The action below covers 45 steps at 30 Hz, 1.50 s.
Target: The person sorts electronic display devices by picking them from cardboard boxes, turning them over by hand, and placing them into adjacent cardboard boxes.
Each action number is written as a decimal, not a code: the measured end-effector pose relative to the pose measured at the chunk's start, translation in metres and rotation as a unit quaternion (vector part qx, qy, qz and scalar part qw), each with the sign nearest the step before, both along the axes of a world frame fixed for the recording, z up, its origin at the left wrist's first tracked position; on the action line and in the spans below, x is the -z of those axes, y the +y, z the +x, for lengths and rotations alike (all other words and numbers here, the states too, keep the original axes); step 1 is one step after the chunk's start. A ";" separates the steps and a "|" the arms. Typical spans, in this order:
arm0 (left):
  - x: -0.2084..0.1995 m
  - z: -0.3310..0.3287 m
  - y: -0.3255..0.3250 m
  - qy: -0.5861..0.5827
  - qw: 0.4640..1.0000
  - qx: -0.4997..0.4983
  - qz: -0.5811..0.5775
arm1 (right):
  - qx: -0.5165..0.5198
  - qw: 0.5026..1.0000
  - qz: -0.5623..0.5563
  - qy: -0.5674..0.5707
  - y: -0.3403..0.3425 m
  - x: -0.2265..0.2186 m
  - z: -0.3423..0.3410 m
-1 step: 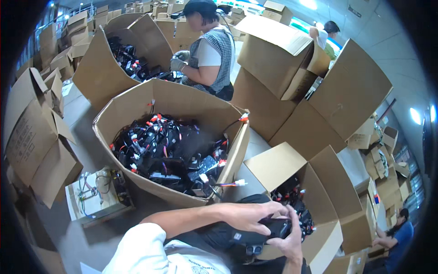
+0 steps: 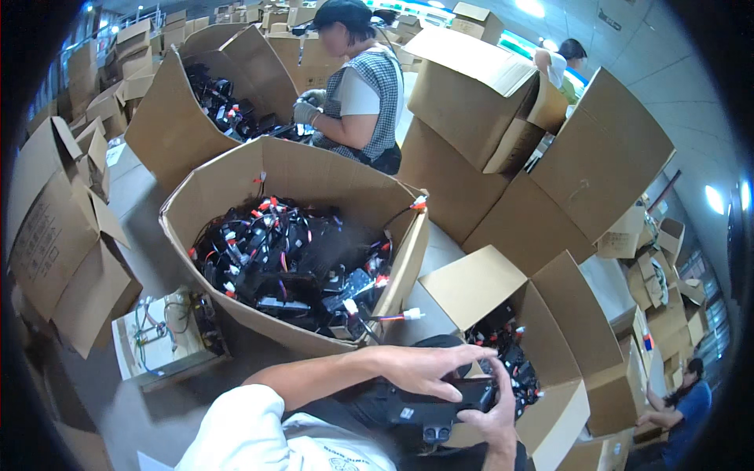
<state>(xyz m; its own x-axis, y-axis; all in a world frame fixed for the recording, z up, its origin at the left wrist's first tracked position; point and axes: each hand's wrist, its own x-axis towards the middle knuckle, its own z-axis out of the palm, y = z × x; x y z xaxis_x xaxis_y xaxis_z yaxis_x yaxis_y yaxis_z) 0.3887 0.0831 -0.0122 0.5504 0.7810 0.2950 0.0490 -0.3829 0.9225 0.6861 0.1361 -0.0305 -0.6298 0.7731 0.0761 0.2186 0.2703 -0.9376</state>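
Observation:
Low in front of me, a black plastic device with a small white label and two round, lens-like parts lies between my hands, over my dark-clothed lap. My left hand reaches across from the left, its fingers over the far edge and its thumb against the casing. Around the device's right end curls my right hand, thumb on the near side and fingers on the far side. The fingers partly hide the device. Just beyond is an open carton holding black devices with white and red connectors.
A large open carton full of black devices and wires stands ahead, one connector lead hanging over its near rim. A wooden board with wires sits at left. A gloved co-worker works at another carton. Stacked boxes rise behind.
The device has shifted slightly toward me, and my right hand has moved a little to the left with it. Both hands keep hold.

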 end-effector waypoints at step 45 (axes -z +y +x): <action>0.107 0.271 0.453 -0.159 0.880 -0.446 -0.040 | 0.315 0.789 -0.412 0.329 0.583 0.354 0.267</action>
